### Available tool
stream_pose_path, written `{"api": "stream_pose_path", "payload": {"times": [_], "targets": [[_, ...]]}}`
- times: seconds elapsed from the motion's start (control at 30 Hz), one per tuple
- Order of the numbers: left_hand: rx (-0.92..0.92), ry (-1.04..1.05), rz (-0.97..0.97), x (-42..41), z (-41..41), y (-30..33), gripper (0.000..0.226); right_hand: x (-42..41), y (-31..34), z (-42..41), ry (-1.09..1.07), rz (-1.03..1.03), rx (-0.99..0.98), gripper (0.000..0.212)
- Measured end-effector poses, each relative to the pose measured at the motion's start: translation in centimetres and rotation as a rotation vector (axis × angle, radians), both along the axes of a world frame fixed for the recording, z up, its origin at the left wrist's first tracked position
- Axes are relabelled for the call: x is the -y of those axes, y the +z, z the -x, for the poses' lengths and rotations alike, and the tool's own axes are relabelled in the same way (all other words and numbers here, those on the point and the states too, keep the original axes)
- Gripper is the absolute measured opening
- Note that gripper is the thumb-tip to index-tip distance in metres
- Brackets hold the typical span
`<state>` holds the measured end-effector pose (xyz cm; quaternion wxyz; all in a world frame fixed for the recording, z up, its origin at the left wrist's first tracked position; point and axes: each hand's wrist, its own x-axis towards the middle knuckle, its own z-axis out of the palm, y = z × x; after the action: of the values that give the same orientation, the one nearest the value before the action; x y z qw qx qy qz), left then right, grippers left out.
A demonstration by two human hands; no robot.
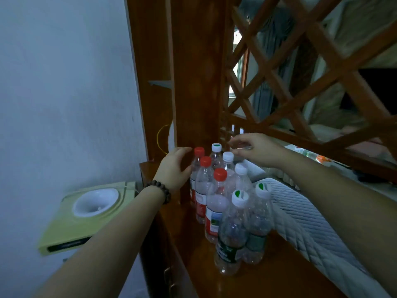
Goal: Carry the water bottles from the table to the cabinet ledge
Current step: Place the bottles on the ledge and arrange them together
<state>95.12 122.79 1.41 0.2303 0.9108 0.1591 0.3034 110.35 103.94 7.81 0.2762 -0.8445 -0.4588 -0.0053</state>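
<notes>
Both hands, left hand and right hand, hover spread over clear ribbed plastic bottles on glossy wood ledge.

Left arm: mine, bare, stretched forward and up from the lower left, dark beads round the wrist.
Left hand: back towards me, fingers loosely curved and together, thumb side to the right — I can't tell whether the fingertips touch anything.
Right arm: bare, reaching in from the right edge, forearm angled down-left.
Right hand: palm down, fingers half bent and spread, gripping nothing — blurred at the tips.
</notes>
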Motion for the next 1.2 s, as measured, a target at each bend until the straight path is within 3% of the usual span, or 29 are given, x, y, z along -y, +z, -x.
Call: {"api": "stream_pose_path", "payload": {"times": [0.37,0.5,0.63,0.8,0.93,1.1,1.2], "targets": [[0.048,-0.332,-0.139,-5.9,-5.7,-1.0,0.048,-11.2,-0.2,-3.9,0.002,0.511,0.307,0.049],[0.028,-0.350,-0.206,-5.8,-6.8,-0.8,0.045,-12.0,-0.6,-4.9,0.007,0.616,0.322,0.037],[0.052,-0.345,-0.189,-6.0,-7.4,-0.6,0.037,-12.1,-1.1,-5.3,0.004,0.582,0.311,0.030],[0.088,-0.284,-0.229,-6.6,-7.0,-0.1,0.035,-12.0,-0.5,-5.7,0.022,0.389,0.243,0.033],[0.025,-0.277,-0.263,-6.6,-6.7,-0.1,0.036,-12.0,-1.1,-5.6,0.042,0.435,0.254,0.030],[-0.010,-0.278,-0.280,-6.3,-6.7,0.0,0.041,-11.7,-0.7,-5.0,0.048,0.425,0.253,0.047],[0.087,-0.268,-0.227,-6.3,-5.8,0.4,0.046,-10.3,0.8,-4.0,0.037,0.305,0.223,0.050]]}}
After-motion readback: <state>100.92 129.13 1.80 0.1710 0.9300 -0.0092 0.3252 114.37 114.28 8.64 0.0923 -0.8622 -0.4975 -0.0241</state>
